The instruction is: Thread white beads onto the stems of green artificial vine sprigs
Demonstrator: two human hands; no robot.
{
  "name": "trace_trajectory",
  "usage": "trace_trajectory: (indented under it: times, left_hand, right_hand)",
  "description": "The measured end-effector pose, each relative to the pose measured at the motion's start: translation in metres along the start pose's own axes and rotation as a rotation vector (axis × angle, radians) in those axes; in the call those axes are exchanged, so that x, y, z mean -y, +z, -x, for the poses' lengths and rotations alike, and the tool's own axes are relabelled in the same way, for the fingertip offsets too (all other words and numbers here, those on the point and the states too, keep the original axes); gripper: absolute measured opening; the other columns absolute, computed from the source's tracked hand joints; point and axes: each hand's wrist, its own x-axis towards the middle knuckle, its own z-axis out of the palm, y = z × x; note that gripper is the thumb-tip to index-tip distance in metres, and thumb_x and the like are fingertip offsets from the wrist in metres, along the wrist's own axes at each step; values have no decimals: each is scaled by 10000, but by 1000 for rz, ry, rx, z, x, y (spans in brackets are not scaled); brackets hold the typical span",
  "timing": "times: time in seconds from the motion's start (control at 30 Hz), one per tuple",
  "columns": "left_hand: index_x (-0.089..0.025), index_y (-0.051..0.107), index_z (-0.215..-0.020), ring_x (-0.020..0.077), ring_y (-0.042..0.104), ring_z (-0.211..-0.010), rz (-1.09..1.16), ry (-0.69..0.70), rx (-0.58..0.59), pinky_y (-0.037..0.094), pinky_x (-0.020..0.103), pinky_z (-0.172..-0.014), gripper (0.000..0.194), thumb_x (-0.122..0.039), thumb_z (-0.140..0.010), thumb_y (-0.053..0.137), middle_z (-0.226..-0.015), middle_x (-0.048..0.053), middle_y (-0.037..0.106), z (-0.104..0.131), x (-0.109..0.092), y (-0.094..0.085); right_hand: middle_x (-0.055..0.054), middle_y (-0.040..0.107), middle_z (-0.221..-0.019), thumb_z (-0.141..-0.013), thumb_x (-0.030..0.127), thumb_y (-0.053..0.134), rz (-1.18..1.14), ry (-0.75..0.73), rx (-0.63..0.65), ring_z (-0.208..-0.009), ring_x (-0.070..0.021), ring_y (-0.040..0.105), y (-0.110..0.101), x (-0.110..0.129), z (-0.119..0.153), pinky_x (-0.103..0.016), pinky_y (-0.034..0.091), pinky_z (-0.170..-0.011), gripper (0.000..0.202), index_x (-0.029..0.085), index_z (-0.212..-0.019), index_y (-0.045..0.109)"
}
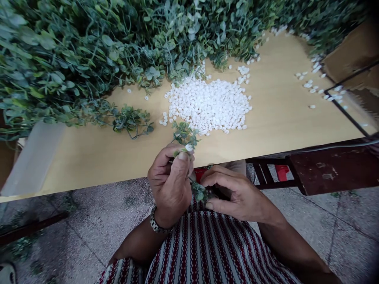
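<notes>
My left hand (171, 183), with a watch at its wrist, pinches an artificial leaf sprig (185, 134) between thumb and fingers at the table's front edge. One small white bead (188, 147) shows on the sprig just above the thumb tip. Lower leaves (199, 192) hang below the left hand, in front of the striped clothing. Close beside these leaves is my right hand (233, 193), its fingers curved and the thumb apart from them; I cannot tell whether it touches them. A pile of white beads (211, 102) lies just beyond the left hand.
Heaped artificial greenery (118, 43) covers the back of the table (281, 98). A small leaf cluster (132, 120) lies to the left of the beads. Loose beads (309, 85) are scattered at the right, near a black metal frame (346, 112). A dark wooden stool (334, 169) stands below.
</notes>
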Motion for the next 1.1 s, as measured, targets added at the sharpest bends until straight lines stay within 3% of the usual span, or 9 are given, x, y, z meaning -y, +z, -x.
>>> trace_trajectory:
  times: [0.2,0.33,0.4,0.53,0.67,0.8,0.93,1.0,1.1]
  left_hand:
    - [-174,622,-713,64,443,-497,28,79,-120,335,175,-427,76,-176,-778,661,-662,-9,566,-5,-4,4]
    - [-184,611,-740,77,434,-504,24,75,-114,323,200,-440,82,-174,-820,593,-686,-4,546,-6,-7,1]
    - [-173,606,-725,84,430,-513,-21,56,-20,324,210,-453,92,-179,-814,584,-678,0,522,-7,-7,-4]
    - [-170,577,-713,111,464,-600,-218,-62,291,370,227,-530,84,-186,-753,649,-695,8,515,-5,-10,-18]
    - [-186,585,-805,150,535,-779,-432,-129,529,441,260,-680,160,-107,-699,675,-845,29,567,-4,-15,-23]
    - [-189,627,-990,152,581,-808,-586,-210,652,458,267,-735,260,-94,-749,607,-898,34,636,-3,-21,-21]
    - [-191,679,-935,152,600,-746,-531,-295,577,471,268,-696,214,-121,-734,654,-830,29,671,1,-19,-21]
    - [-203,705,-884,142,597,-693,-410,-328,459,480,265,-667,179,-135,-721,678,-765,21,669,4,-16,-21]
    - [-218,714,-839,121,587,-632,-200,-380,191,497,253,-648,175,-132,-688,700,-700,-2,650,7,-14,-18]
  right_hand:
    - [-85,607,-959,-810,138,590,108,34,23,-892,-179,593,-1,-3,4,-326,497,-761,185,154,-992,562]
    - [-53,614,-838,-837,116,550,72,-48,-94,-790,-156,590,2,-5,4,-303,491,-696,106,160,-932,568]
    - [-36,611,-793,-833,72,526,43,-97,-205,-758,-143,585,3,-5,3,-292,485,-678,132,166,-912,575]
    - [-29,620,-800,-795,22,547,22,-112,-365,-744,-132,590,-3,-2,1,-282,480,-658,206,171,-930,592]
    - [-20,605,-735,-779,27,581,15,-137,-396,-677,-126,576,-11,3,-2,-277,469,-605,169,163,-877,604]
    - [-37,614,-754,-769,11,590,45,-224,-388,-702,-132,595,-14,3,-4,-275,492,-606,184,149,-888,615]
    - [-61,623,-840,-768,15,607,103,-319,-405,-759,-143,623,-14,2,-2,-265,524,-609,221,159,-934,636]
    - [-72,624,-903,-763,26,617,161,-353,-435,-784,-153,633,-12,2,0,-270,538,-611,239,180,-943,643]
    - [-75,627,-938,-755,45,620,264,-386,-509,-803,-176,635,-9,0,4,-300,548,-619,269,219,-959,647]
